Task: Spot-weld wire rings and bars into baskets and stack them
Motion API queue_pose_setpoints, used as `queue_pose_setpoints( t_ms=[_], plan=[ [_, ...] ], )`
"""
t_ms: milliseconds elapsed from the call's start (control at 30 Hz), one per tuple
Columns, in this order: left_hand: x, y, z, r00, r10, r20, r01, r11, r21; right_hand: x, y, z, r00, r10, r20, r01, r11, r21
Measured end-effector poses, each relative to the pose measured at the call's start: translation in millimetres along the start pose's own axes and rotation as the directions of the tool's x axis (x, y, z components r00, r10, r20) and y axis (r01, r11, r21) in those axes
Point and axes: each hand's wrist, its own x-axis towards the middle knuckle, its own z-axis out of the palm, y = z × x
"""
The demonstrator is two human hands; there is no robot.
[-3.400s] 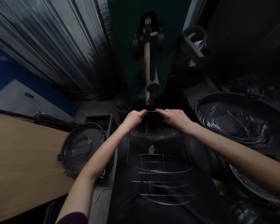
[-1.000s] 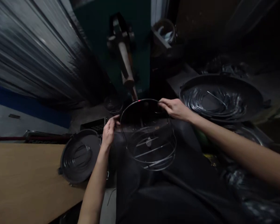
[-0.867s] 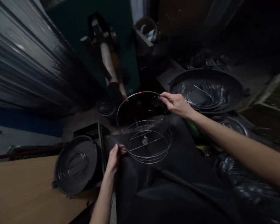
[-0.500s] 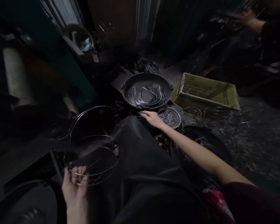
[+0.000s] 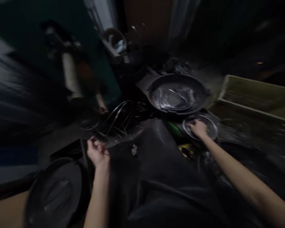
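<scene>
The picture is blurred by motion. My left hand [image 5: 97, 153] is closed on the lower rim of a round wire basket frame [image 5: 116, 120], which leans tilted in front of my dark-clothed lap. My right hand [image 5: 199, 128] reaches out to the right and rests in a small round metal dish [image 5: 210, 125] of small metal pieces; whether its fingers hold any piece I cannot make out.
A large dark pan [image 5: 178, 95] with bent wire pieces sits behind the small dish. A yellowish crate [image 5: 256, 98] lies at the right. A dark round lid [image 5: 53, 190] is at the lower left. A machine arm [image 5: 70, 76] stands at the back left.
My right hand let go of the wire frame's top ring and moved right into the small dish. My left hand took the frame's lower rim. The view swung right, then partly back.
</scene>
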Motion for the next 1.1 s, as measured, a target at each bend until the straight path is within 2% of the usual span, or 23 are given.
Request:
queue_pose_setpoints(
  t_ms=[67,100,133,167,233,267,333,400,467,533,600,667,733,833,1100],
  plan=[
    [0,-4,3.6,0.999,0.024,-0.03,-0.024,0.999,-0.023,-1,8,-5,1.0,-0.005,-0.022,0.006,0.999,0.032],
    [1,-5,4.3,0.998,0.049,-0.041,-0.05,0.998,-0.026,0,13,-6,0.999,0.013,-0.05,-0.01,0.999,0.052],
    [3,-6,4.0,0.995,0.081,-0.05,-0.082,0.996,-0.029,1,18,-7,0.99,0.086,-0.108,-0.075,0.992,0.103],
    [5,-6,2.9,0.992,0.114,-0.058,-0.115,0.993,-0.029,1,20,-9,0.987,0.08,-0.137,-0.059,0.987,0.148],
    [7,-5,-1.4,0.983,0.167,-0.076,-0.169,0.985,-0.028,-4,12,-14,0.978,0.079,-0.191,-0.036,0.975,0.218],
    [7,-4,-3.8,0.98,0.182,-0.083,-0.185,0.983,-0.023,-10,-1,-18,0.978,0.054,-0.203,0.0,0.967,0.255],
    [7,-1,-8.0,0.975,0.2,-0.099,-0.201,0.98,-0.005,-30,-45,-26,0.986,0.002,-0.169,0.065,0.92,0.387],
    [8,2,-10.4,0.969,0.219,-0.11,-0.219,0.976,0.012,-54,-108,-27,0.995,-0.099,-0.002,0.078,0.774,0.628],
    [9,3,-11.7,0.962,0.244,-0.12,-0.242,0.97,0.024,-75,-176,-22,0.954,-0.254,0.159,0.018,0.579,0.815],
    [11,4,-13.5,0.958,0.262,-0.12,-0.259,0.965,0.039,-89,-236,-12,0.897,-0.368,0.246,-0.071,0.43,0.9],
    [13,3,-16.6,0.953,0.279,-0.116,-0.275,0.96,0.052,-98,-281,-3,0.861,-0.423,0.283,-0.144,0.332,0.932],
    [15,3,-20.8,0.95,0.288,-0.117,-0.283,0.957,0.059,-103,-311,3,0.843,-0.442,0.307,-0.209,0.258,0.943],
    [18,3,-25.2,0.948,0.291,-0.129,-0.284,0.956,0.066,-106,-328,6,0.821,-0.456,0.343,-0.284,0.196,0.939],
    [22,3,-30.8,0.943,0.301,-0.143,-0.289,0.952,0.103,-111,-340,6,0.788,-0.471,0.396,-0.377,0.139,0.916],
    [29,2,-34.4,0.932,0.315,-0.179,-0.291,0.945,0.147,-118,-349,7,0.763,-0.461,0.453,-0.463,0.1,0.881]
  ],
)
